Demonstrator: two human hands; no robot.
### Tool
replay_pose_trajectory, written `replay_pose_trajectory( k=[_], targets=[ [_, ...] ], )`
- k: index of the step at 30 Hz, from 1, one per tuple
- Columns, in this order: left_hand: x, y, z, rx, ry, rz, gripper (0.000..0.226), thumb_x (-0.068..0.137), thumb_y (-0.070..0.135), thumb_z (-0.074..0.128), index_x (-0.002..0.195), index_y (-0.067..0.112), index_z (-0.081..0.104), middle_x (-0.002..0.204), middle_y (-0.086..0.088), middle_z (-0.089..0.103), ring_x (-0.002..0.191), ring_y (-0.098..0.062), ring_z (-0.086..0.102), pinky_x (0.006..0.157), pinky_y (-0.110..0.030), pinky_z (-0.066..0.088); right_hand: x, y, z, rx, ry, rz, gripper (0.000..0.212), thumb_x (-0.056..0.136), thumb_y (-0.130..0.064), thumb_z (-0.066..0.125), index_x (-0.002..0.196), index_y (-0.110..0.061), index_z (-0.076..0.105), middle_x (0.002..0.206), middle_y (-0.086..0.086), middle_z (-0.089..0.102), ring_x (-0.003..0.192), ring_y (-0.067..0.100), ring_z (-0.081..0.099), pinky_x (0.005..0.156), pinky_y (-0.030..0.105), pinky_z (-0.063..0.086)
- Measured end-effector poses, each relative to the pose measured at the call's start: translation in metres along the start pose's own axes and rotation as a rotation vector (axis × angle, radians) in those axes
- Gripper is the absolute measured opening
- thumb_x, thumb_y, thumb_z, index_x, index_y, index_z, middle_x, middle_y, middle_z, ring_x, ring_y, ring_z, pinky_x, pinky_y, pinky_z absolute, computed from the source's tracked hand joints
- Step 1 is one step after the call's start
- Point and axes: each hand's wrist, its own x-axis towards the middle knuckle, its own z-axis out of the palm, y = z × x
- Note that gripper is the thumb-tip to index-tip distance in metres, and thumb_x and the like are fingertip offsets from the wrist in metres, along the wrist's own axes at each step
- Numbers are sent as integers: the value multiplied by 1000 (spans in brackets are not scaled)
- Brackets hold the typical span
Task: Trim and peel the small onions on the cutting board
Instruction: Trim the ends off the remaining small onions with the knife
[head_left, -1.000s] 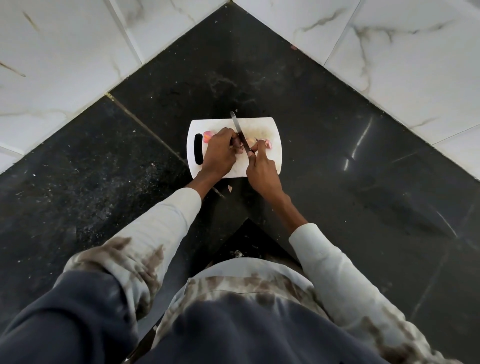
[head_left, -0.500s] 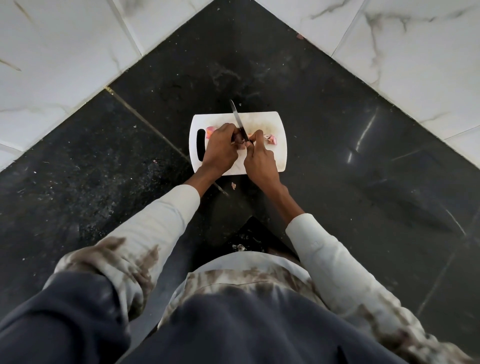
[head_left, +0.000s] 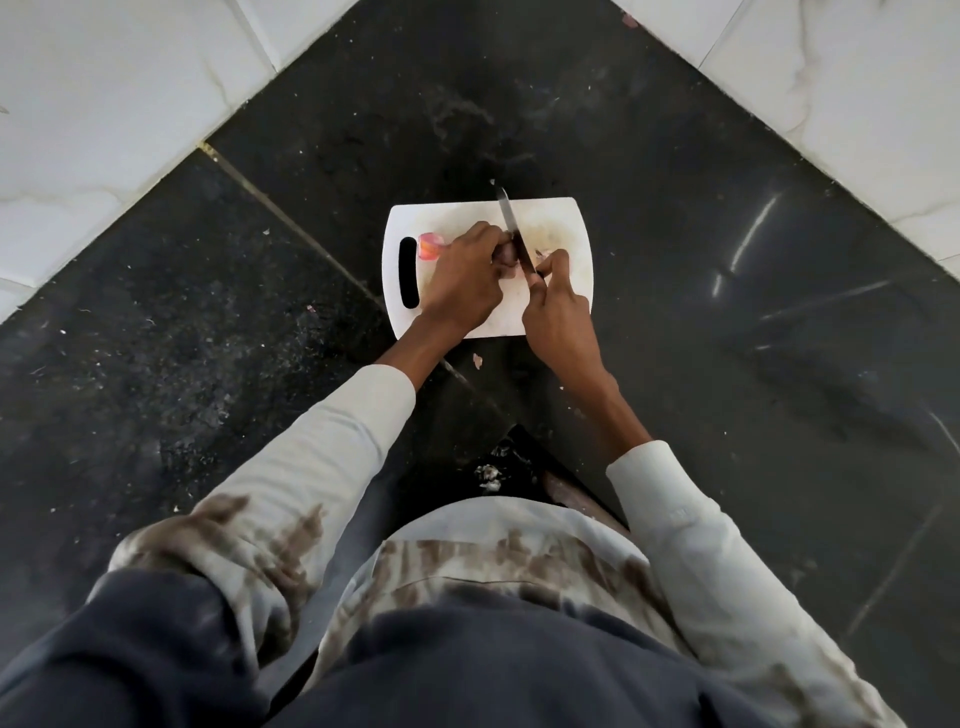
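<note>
Pressing lower than a second ago, the knife (head_left: 514, 228) now meets the onion (head_left: 508, 254) gripped by the left hand (head_left: 462, 280) on the cutting board (head_left: 566, 223); right hand (head_left: 558, 306) clasps the handle, so trimming looks underway.

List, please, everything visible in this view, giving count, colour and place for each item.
cutting board: one, white, on the black floor, handle slot at its left end
knife: one, steel blade, angled over the board's middle, tip past the far edge
onion in hand: one, purplish, against the blade
loose onion: one, pink-red, beside the handle slot
peel scraps: several, pale, on the floor near the person
left hand: grips the onion
right hand: grips the knife
</note>
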Motion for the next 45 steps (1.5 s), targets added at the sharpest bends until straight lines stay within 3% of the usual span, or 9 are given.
replay_pose_trajectory(
  k=[5,12,17,20,27,29,33,39,45],
  targets=[
    [1,-11,6,-48,29,-23,20,89,-5,67,104,8,67,104,-3,67,89,-20,69,81,-42,62,1,0,-6,111,-50,76,18,114,-19,36,130,-13,39,74,4,53,59,18,46,54,33,35],
    [-2,-13,4,-159,72,-61,19,90,-7,66,102,6,63,99,-6,66,90,-22,72,83,-41,64,10,-6,-7,149,-98,110,15,114,-22,34,127,-16,39,102,4,59,64,16,53,56,32,39],
    [-5,-11,5,-217,120,-57,20,88,-16,66,101,-1,62,97,-12,66,90,-22,72,84,-27,64,17,-9,-12,133,-138,96,12,112,-20,35,123,-18,39,93,13,62,64,22,54,62,38,42],
    [-6,-11,5,-231,145,-54,19,88,-17,65,99,-3,61,95,-14,66,89,-21,72,83,-20,62,16,-14,-8,127,-120,79,15,112,-16,36,127,-14,40,89,5,56,64,21,54,57,35,38],
    [-6,-13,4,-201,135,-49,16,90,-10,64,102,0,62,96,-11,69,91,-16,71,84,-22,62,11,-17,11,139,-48,23,23,112,-18,41,134,-10,40,85,12,63,64,28,60,60,37,42],
    [-6,-12,5,-186,144,-66,17,89,-13,62,102,-3,62,96,-14,69,87,-8,68,81,-18,60,11,-12,5,124,-81,23,23,113,-18,41,134,-10,41,82,8,60,61,24,55,56,36,34],
    [-7,-10,7,-234,174,-98,20,88,-19,59,102,-5,61,95,-17,67,87,3,67,81,-12,57,5,-7,-1,31,-86,-23,31,112,-19,41,143,-16,37,90,14,64,66,34,60,58,37,39],
    [-6,-12,4,-231,139,-77,23,84,-15,60,102,-1,61,96,-14,68,90,-20,72,83,-30,65,-1,-7,7,-1,-39,-50,31,112,-20,41,143,-14,38,72,7,58,54,26,54,49,33,33],
    [-6,-13,6,-181,135,-96,22,85,-10,65,102,4,62,96,-8,68,89,-21,71,83,-38,64,11,-7,0,-93,-72,-64,31,110,-18,40,140,-17,37,72,9,60,58,31,57,54,38,42]
  ],
)
